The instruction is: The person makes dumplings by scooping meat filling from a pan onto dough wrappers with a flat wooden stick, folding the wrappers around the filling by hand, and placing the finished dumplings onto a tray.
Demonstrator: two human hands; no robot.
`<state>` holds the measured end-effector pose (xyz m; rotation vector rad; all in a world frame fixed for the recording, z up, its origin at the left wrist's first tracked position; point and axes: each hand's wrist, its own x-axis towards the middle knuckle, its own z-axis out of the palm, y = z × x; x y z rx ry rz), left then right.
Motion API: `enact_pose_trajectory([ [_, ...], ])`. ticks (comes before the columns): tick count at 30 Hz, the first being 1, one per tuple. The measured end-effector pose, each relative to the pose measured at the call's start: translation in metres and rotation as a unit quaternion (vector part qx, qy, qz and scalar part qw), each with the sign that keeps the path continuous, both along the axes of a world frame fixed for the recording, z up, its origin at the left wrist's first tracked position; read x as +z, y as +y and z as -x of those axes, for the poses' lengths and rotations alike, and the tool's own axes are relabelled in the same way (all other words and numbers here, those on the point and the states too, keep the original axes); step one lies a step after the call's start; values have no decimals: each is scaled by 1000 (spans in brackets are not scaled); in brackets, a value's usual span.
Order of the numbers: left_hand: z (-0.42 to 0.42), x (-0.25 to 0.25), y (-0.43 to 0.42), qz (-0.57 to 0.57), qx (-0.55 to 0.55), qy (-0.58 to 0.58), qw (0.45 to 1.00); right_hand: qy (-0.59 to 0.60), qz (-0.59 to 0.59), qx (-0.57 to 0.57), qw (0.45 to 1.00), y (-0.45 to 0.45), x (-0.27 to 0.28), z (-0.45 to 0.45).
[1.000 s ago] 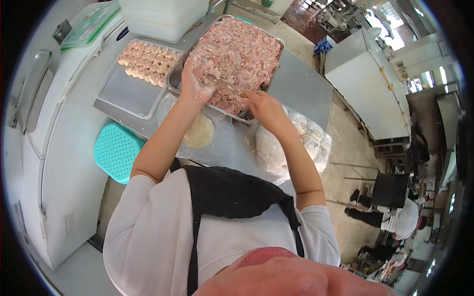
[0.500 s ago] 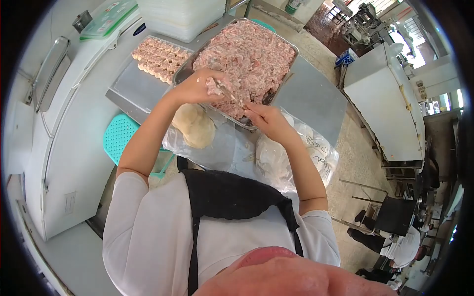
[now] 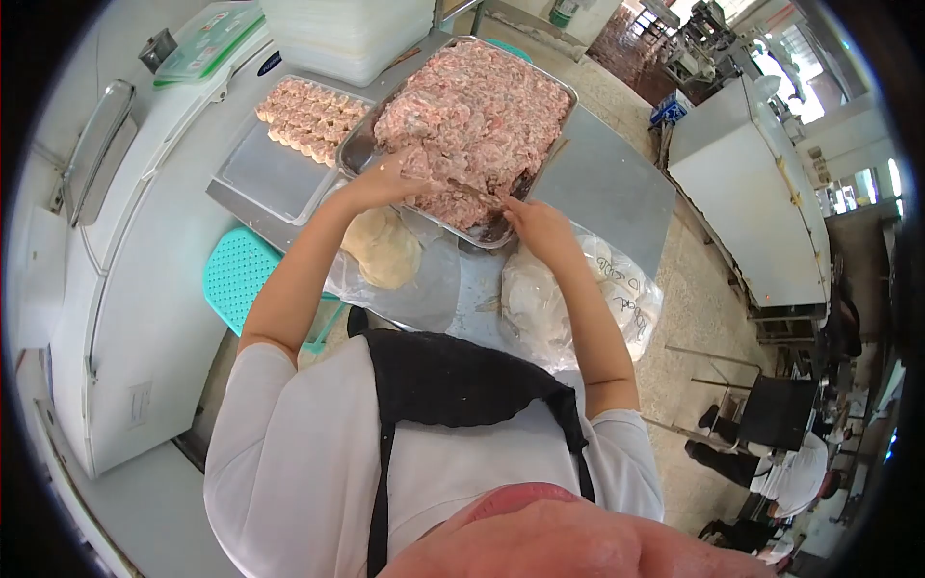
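My right hand point(image 3: 541, 229) is closed around the handle of a thin, flat filling spatula point(image 3: 477, 195), its blade smeared with meat and pointing toward my left hand. My left hand point(image 3: 385, 179) is curled at the near left edge of the meat; what lies in its fingers blends with the mince and cannot be made out. Pink ground meat point(image 3: 482, 101) is heaped in a deep metal tray point(image 3: 358, 154), with some bare metal at the near corner. Left of it, rows of small filled dumplings point(image 3: 313, 116) sit in a clear plastic tray point(image 3: 260, 183).
A lump of pale dough point(image 3: 383, 249) lies on plastic sheeting before me. To its right is a marked plastic bag point(image 3: 617, 289) of pale rounds. Stacked clear containers point(image 3: 352, 39) stand behind. A turquoise stool point(image 3: 236, 275) is at left; a person point(image 3: 795, 477) is at far right.
My left hand has lowered toward the mince, so the meat-smeared piece seen in it is less distinct. My right hand and the spatula have shifted slightly right.
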<state>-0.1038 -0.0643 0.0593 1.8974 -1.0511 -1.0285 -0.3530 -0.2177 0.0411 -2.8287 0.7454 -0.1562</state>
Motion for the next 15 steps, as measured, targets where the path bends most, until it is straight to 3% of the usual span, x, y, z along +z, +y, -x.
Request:
enact_pose_trajectory([
  [1, -4, -1, 1, 0, -6, -1, 1000, 5, -17, 1, 1000, -3, 7, 8],
  [3, -9, -5, 5, 271, -98, -173, 942, 13, -34, -5, 999, 9, 31, 16],
  [5, -10, 2, 4, 319, -123, -170, 924, -168, -195, -9, 966, 23, 61, 20],
  [6, -10, 8, 5, 362, -143, -168, 906, -167, -192, -15, 967, 32, 63, 19],
  [7, -9, 13, 4, 365, -148, -165, 904, -158, -209, 15, 965, 43, 64, 13],
  [9, -9, 21, 2, 166, -226, -54, 958, -148, -224, 38, 963, 58, 60, 2],
  [10, -9, 23, 4, 168, -232, -51, 957, -156, -235, 69, 957, 62, 50, -2],
  [12, -13, 27, 8, 252, -267, -161, 916, -164, -242, 97, 951, 69, 62, -6],
  [14, -28, 5, 5, 247, -248, -151, 924, -52, -100, 14, 994, 70, 90, -3],
  [15, -34, 4, 6, 239, -224, -142, 934, -52, -97, 13, 994, 80, 93, -8],
])
